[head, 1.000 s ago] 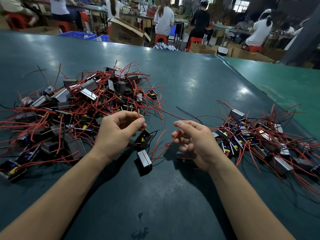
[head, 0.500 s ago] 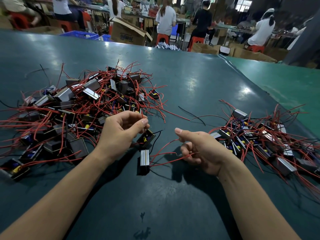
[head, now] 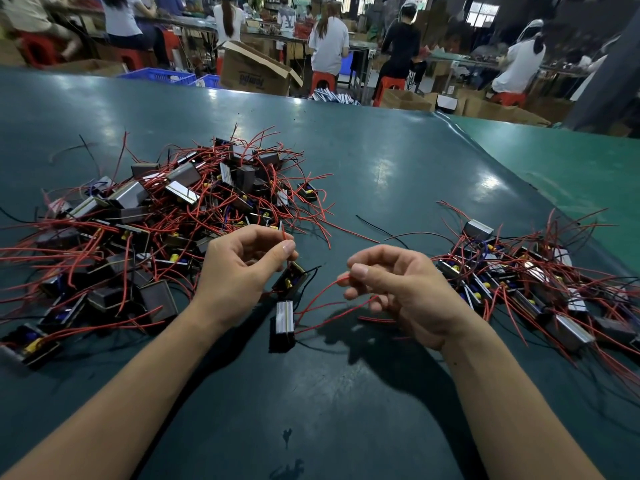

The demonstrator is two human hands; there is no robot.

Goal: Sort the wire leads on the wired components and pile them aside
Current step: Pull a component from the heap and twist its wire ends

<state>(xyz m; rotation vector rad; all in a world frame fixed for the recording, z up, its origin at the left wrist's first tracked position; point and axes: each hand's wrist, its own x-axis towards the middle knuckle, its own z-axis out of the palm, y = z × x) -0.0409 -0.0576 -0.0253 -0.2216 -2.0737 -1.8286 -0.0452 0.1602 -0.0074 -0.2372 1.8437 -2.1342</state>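
While the left hand (head: pixel 239 271) pinches a red lead (head: pixel 284 237) between thumb and forefinger, a small black component (head: pixel 290 279) hangs tilted just under that thumb, looks like it's dangling off the wire. The right hand (head: pixel 401 292) has its fingers curled and is pinching the end of another red lead (head: pixel 322 292), which curves down to a second component (head: pixel 284 322) sitting on the green table (head: pixel 346 393) right between the two hands. Silver face up on that one. Off to the left there's the big messy pile (head: pixel 145 237) of components with red wires going everywhere, and on the right a smaller pile (head: pixel 533 289) near the right wrist. One loose black wire (head: pixel 381 230) lies on the mat between the piles. Behind the table, seated workers (head: pixel 329 39) and an open cardboard box (head: pixel 252 72).
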